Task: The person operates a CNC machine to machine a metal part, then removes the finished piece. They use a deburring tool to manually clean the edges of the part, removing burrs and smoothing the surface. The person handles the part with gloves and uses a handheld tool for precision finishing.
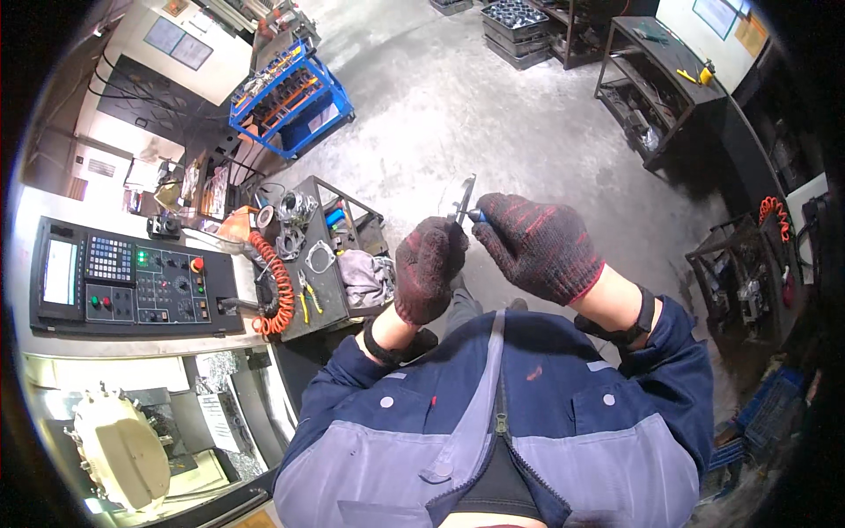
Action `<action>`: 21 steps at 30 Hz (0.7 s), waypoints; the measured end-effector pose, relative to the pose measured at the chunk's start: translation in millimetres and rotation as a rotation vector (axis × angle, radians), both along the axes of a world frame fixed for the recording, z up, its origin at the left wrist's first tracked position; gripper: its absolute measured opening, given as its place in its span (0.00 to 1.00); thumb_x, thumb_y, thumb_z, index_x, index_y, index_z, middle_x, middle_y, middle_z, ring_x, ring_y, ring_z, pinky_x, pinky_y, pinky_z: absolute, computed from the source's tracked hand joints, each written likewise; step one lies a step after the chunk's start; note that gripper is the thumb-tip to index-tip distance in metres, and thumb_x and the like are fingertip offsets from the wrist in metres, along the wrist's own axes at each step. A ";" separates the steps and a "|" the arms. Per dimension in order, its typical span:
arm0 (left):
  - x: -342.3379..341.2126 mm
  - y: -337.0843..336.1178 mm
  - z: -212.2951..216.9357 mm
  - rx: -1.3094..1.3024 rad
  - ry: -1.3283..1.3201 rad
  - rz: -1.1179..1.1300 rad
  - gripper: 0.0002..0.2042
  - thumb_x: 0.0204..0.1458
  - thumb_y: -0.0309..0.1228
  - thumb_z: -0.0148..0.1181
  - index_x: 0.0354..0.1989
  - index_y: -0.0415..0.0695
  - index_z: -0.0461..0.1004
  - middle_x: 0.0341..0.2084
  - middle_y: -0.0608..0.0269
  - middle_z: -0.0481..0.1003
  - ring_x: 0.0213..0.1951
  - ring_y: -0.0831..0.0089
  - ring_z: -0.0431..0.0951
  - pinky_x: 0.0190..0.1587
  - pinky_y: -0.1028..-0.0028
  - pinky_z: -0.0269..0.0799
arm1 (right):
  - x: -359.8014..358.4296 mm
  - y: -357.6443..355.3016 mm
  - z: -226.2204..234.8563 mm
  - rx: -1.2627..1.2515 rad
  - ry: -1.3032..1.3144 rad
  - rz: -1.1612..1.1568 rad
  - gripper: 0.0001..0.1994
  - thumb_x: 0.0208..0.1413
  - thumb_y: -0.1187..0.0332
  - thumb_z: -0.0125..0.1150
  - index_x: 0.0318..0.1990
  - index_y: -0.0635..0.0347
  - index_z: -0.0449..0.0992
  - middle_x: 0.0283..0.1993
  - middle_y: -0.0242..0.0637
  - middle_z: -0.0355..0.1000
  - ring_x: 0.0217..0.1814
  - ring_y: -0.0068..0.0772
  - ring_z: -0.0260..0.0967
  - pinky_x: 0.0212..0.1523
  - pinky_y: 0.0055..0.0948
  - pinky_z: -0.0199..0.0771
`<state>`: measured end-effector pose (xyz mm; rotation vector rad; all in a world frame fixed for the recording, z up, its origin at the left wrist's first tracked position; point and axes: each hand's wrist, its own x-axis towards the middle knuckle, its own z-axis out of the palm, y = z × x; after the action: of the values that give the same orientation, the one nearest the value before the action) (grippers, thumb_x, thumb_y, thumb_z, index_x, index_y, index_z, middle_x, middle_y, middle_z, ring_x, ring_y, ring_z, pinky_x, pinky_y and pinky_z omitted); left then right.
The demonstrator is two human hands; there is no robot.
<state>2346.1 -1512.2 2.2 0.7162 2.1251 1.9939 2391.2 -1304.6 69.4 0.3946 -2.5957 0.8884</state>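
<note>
In front of my chest, my left hand (429, 268), in a dark knitted glove with red flecks, is closed around the lower end of a thin metal part (466, 195). The part stands up nearly edge-on, so its full shape does not show. My right hand (544, 246), gloved the same way, grips a small hand tool with a blue handle (476, 216). The tool's dark tip points left and meets or nearly meets the metal part; I cannot tell if they touch. Most of the handle is hidden in the glove.
A machine control panel (132, 280) is on the left, beside a coiled orange hose (283, 295). A bench holds yellow-handled pliers (310, 299), a flat metal ring (320, 257) and a grey rag (365, 280). Beyond stand a blue cart (304, 132) and a dark workbench (682, 84).
</note>
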 end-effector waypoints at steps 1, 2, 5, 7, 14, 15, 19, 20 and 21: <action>1.7 1.0 4.4 -0.055 0.072 0.027 0.21 0.71 0.48 0.47 0.40 0.41 0.75 0.25 0.69 0.71 0.25 0.79 0.66 0.28 0.75 0.61 | 1.5 -1.8 0.7 0.005 -0.007 0.002 0.09 0.63 0.59 0.61 0.38 0.55 0.74 0.30 0.45 0.76 0.31 0.51 0.77 0.29 0.44 0.76; 4.3 1.6 8.9 -0.006 0.004 0.035 0.21 0.71 0.47 0.47 0.40 0.40 0.75 0.24 0.69 0.71 0.25 0.79 0.66 0.28 0.75 0.61 | 3.1 -3.6 1.5 0.010 -0.018 0.006 0.09 0.63 0.59 0.60 0.37 0.54 0.74 0.30 0.45 0.76 0.31 0.51 0.77 0.29 0.45 0.76; 5.2 3.3 20.6 0.033 -0.005 0.048 0.20 0.72 0.45 0.46 0.40 0.40 0.74 0.24 0.67 0.70 0.25 0.78 0.66 0.28 0.74 0.62 | 4.7 -7.2 5.4 0.053 -0.053 0.023 0.09 0.64 0.59 0.59 0.37 0.54 0.74 0.28 0.44 0.75 0.30 0.51 0.77 0.27 0.45 0.76; 1.1 5.2 24.2 0.005 0.023 0.071 0.19 0.72 0.44 0.46 0.39 0.39 0.74 0.23 0.66 0.70 0.25 0.76 0.67 0.28 0.73 0.62 | 4.5 -6.5 9.4 0.064 -0.050 0.042 0.09 0.64 0.59 0.59 0.37 0.54 0.74 0.28 0.44 0.75 0.29 0.51 0.78 0.27 0.46 0.76; -13.3 3.9 18.2 -0.130 0.207 0.053 0.19 0.72 0.43 0.46 0.38 0.39 0.73 0.25 0.62 0.71 0.25 0.72 0.68 0.29 0.71 0.65 | 2.1 5.1 19.1 0.027 -0.024 0.048 0.07 0.63 0.63 0.61 0.38 0.55 0.76 0.29 0.44 0.75 0.31 0.52 0.76 0.29 0.45 0.74; -9.4 1.8 16.6 -0.101 0.133 0.046 0.19 0.72 0.42 0.46 0.38 0.38 0.73 0.25 0.61 0.71 0.25 0.71 0.69 0.29 0.70 0.65 | 1.0 6.9 18.4 0.020 0.001 0.049 0.07 0.63 0.63 0.61 0.38 0.55 0.76 0.29 0.44 0.75 0.32 0.52 0.76 0.29 0.45 0.74; -0.6 0.1 13.5 -0.033 0.029 0.027 0.18 0.72 0.40 0.45 0.37 0.38 0.73 0.26 0.60 0.71 0.25 0.70 0.70 0.30 0.70 0.65 | -4.7 10.4 10.9 -0.040 -0.016 0.036 0.07 0.64 0.62 0.61 0.38 0.55 0.76 0.29 0.45 0.74 0.31 0.54 0.75 0.29 0.46 0.73; 1.9 0.9 13.9 -0.022 0.034 0.045 0.18 0.72 0.40 0.45 0.37 0.38 0.73 0.25 0.60 0.71 0.25 0.71 0.70 0.29 0.71 0.65 | -4.8 9.4 8.4 -0.037 -0.010 0.043 0.08 0.64 0.61 0.60 0.39 0.55 0.75 0.29 0.45 0.75 0.31 0.53 0.76 0.29 0.47 0.74; 3.4 1.4 15.2 -0.009 0.019 0.040 0.17 0.72 0.39 0.46 0.37 0.38 0.73 0.25 0.60 0.71 0.25 0.71 0.69 0.29 0.70 0.65 | -4.0 7.9 6.1 -0.031 -0.020 0.046 0.09 0.64 0.59 0.60 0.39 0.55 0.75 0.30 0.45 0.76 0.32 0.53 0.77 0.29 0.47 0.76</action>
<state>2349.5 -1510.8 17.4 0.6996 2.1743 2.0044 2387.3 -1296.6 75.5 0.4400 -2.5969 0.9518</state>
